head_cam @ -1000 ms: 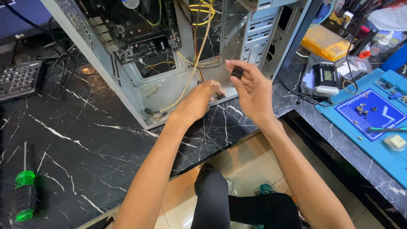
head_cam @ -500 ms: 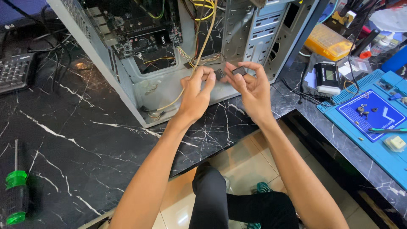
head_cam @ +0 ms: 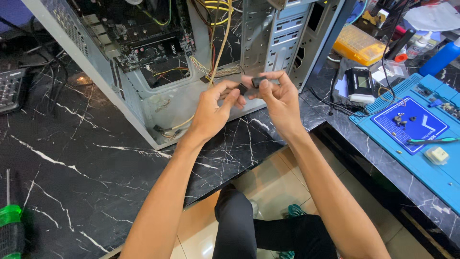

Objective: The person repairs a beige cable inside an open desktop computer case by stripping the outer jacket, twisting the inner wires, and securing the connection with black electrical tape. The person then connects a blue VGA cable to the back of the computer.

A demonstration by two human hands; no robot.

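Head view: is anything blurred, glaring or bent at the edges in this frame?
Head view: the hands, left hand and right hand, are sharp, and the small black connector is readable; soft glare patch on the black marble table beside the open computer case; wide-angle bending tilts the case and stretches the blue mat at the edge.

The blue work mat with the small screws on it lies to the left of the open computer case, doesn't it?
Not quite: the head view shows the blue work mat with the small screws lying to the right of the open computer case, not the left.
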